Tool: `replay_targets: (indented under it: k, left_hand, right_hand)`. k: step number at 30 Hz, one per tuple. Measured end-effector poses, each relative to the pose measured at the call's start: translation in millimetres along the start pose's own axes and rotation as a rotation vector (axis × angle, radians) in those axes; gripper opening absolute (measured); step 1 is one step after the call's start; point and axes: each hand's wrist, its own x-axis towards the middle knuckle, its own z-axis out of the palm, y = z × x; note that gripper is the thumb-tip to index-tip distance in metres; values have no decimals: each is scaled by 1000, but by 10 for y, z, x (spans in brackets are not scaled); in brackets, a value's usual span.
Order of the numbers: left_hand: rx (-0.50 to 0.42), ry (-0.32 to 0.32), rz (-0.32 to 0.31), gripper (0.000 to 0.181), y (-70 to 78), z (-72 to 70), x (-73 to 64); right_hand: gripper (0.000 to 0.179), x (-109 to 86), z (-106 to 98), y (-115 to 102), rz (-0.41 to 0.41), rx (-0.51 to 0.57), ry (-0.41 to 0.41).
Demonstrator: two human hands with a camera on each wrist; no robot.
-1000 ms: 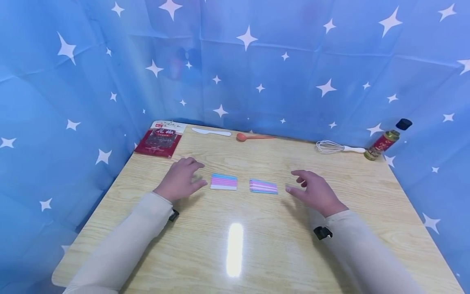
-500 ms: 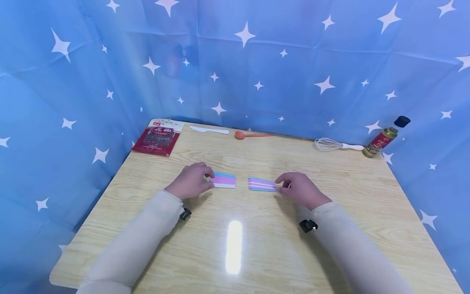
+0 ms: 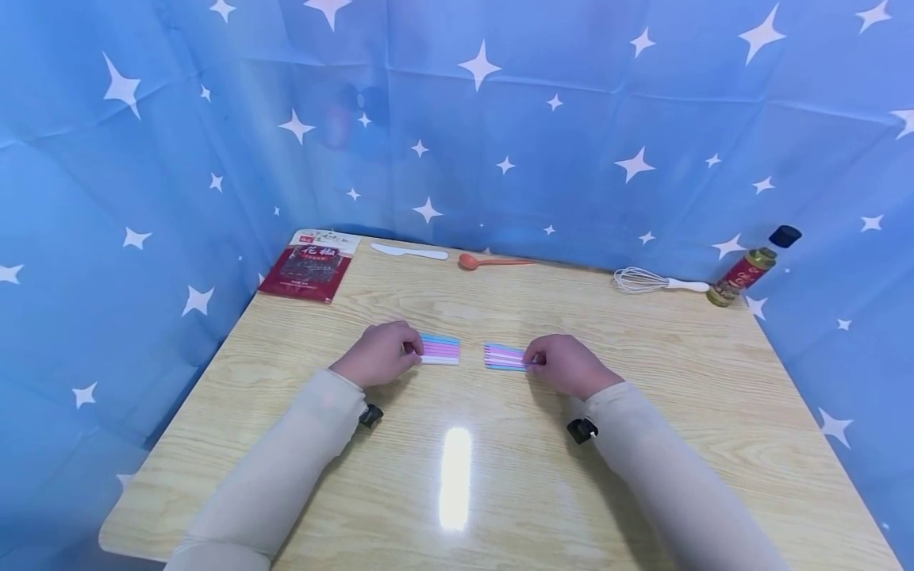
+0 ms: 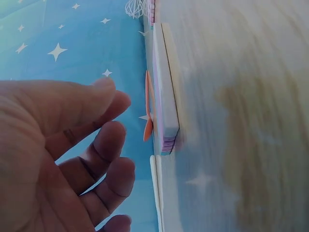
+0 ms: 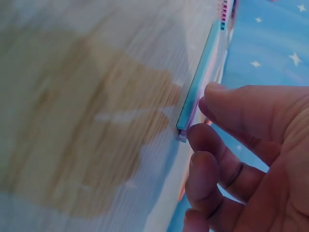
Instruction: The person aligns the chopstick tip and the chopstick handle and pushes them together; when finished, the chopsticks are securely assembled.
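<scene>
Nearest the viewer, a pale wooden tabletop (image 3: 371, 500) is being crossed by two cream sleeves (image 3: 286, 460). Beyond the cuffs, the left hand (image 3: 382, 353) and the right hand (image 3: 567, 365) are being brought inward: a second ago both were being held apart from the left set of strips (image 3: 441, 350) and the right set of strips (image 3: 504, 357), whereas now the outer ends of these flat sets are being covered by fingertips. From this, the reach is judged to be nearly completed; neither set is being seen to rise. The left set, blue, pink and white, is lying flat just to the right of the left hand, whose fingers are being held loosely curved; in the left wrist view a gap is being shown before the strips, so nothing appears to be gripped. The right set, similarly coloured, is lying just to the left of the right hand; thumb and forefinger are being held half-curled beside its outer end, but whether a strip is being pinched cannot be told. Farther off, along the rear edge, a red pouch (image 3: 307, 270), a white knife (image 3: 428, 254), an orange spoon (image 3: 468, 262) and a white-handled whisk (image 3: 689, 285) are lying from left to right, followed by a dark-capped bottle (image 3: 743, 274). Behind, a blue starry curtain (image 3: 457, 119) is hanging.
</scene>
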Motion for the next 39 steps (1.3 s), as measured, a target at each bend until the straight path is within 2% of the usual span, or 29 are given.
replay_targets:
  k: [6, 14, 22, 33, 39]
  left_hand:
    - [-47, -26, -2, 5, -26, 31, -3]
    - [-22, -39, -24, 6, -60, 52, -1]
    - [2, -40, -13, 8, -89, 55, 9]
    - [59, -53, -55, 10, -78, 37, 5]
    - [64, -71, -80, 12, -51, 28, -2]
  right_hand:
    - [5, 18, 21, 1, 1, -24, 2]
    - [11, 32, 39, 2, -6, -60, 14]
    - [12, 61, 48, -6, -2, -68, 19]
    - [7, 86, 27, -39, 38, -44, -24]
    - [5, 123, 16, -50, 54, -72, -64]
